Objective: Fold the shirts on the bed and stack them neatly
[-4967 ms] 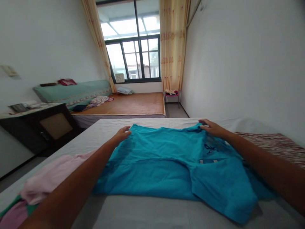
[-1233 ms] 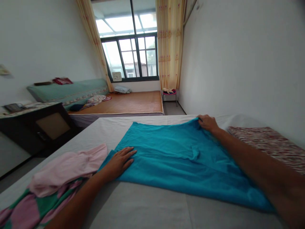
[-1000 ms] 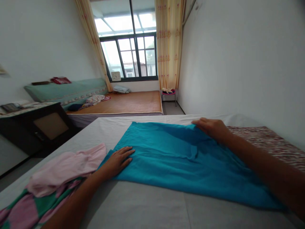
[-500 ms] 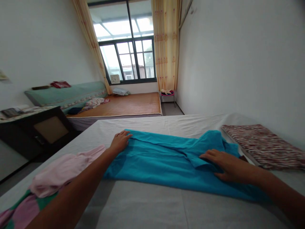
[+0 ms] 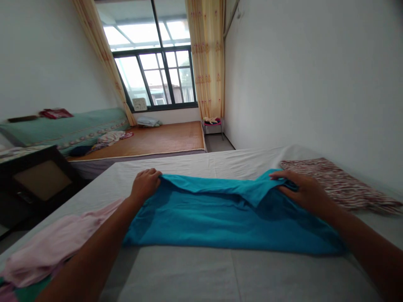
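Head view: a blue garment stretches across the lower centre of the frame, lying on a white sheet, its upper edge turned over in a loose flap. At the middle left, the left hand grasps the garment's far left corner, the fingers curled over the cloth. Right of centre, the right hand has a raised fold of the same garment between thumb and fingers, near its far right corner.

A crumpled pink cloth lies in the lower left, partly behind the left forearm, with a bit of green cloth below it at the frame's edge. At the middle right, a striped cloth lies flat beyond the right forearm.

A dark cabinet stands at the left edge. Above centre, a bed with a brown mat sits below a window, with a patterned curtain hanging at its right side and a small stool underneath.
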Available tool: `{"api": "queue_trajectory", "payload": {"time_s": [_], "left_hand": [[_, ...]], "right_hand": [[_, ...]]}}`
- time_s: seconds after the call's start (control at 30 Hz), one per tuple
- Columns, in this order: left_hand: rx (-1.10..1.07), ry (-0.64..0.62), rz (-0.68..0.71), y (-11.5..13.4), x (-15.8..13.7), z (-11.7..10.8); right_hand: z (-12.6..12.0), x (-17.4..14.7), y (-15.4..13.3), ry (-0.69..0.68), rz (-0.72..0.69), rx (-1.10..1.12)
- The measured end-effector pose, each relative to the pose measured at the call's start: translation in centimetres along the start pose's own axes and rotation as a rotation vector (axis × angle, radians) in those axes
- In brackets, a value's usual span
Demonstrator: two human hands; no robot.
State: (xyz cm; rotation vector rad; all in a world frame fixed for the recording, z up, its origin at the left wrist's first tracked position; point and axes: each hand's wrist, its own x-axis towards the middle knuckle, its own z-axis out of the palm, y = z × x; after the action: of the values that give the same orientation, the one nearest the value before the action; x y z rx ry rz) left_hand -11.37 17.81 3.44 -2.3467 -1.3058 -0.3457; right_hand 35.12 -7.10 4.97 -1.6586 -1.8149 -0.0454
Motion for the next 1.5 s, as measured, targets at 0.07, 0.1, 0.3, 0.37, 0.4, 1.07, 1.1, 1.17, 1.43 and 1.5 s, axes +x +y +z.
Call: {"api": "queue_trajectory", "payload": {"time_s": [0.07,0.1,0.3,0.37,0.4,1.07,1.1,1.17,1.43,1.5], "left_hand": [[-0.032,0.016,0.059,0.1,-1.3,-1.1],[-0.052,-0.003,0.108,0.1,-2.1,-1.4],[-0.193,-0.166,0.177,-0.6,-5.5,1.0],[-0.231,-0.179,0.124,-0.9,-5.7,2.1],[-0.244,-0.180,0.101,-1.0,-5.6,2.5],[-0.430,-0.155,-0.033,-4.8,-7.2,3.6],[-0.434,-0.164,-0.027,-4.7,-7.4,3.4],[-0.454,-0.208,-0.018,-4.5,-7.6,3.1],[-0.452,-0.225,-0.202,-4.5,-7.6,2.5],[-0.339,-0.223,-0.336,-4.3,-7.6,2.6]], "right_hand": [[-0.7,-0.5,-0.2,-0.245,0.005,0.079],[-0.9,-0.7,-0.1,-0.403,0.022,0.134],[-1.1,0.9,3.0,-0.466,0.204,0.105],[-0.3,1.8,4.7,-0.264,0.157,-0.100],[0.4,2.1,5.6,-0.214,0.127,-0.174],[3.7,1.1,9.9,-0.171,0.062,-0.123],[3.4,0.9,8.2,-0.312,0.065,0.004],[2.9,0.5,4.9,-0.513,-0.001,0.190],[1.7,-0.3,1.5,-0.863,-0.073,0.315],[1.6,-0.4,1.8,-0.833,-0.061,0.339]]}}
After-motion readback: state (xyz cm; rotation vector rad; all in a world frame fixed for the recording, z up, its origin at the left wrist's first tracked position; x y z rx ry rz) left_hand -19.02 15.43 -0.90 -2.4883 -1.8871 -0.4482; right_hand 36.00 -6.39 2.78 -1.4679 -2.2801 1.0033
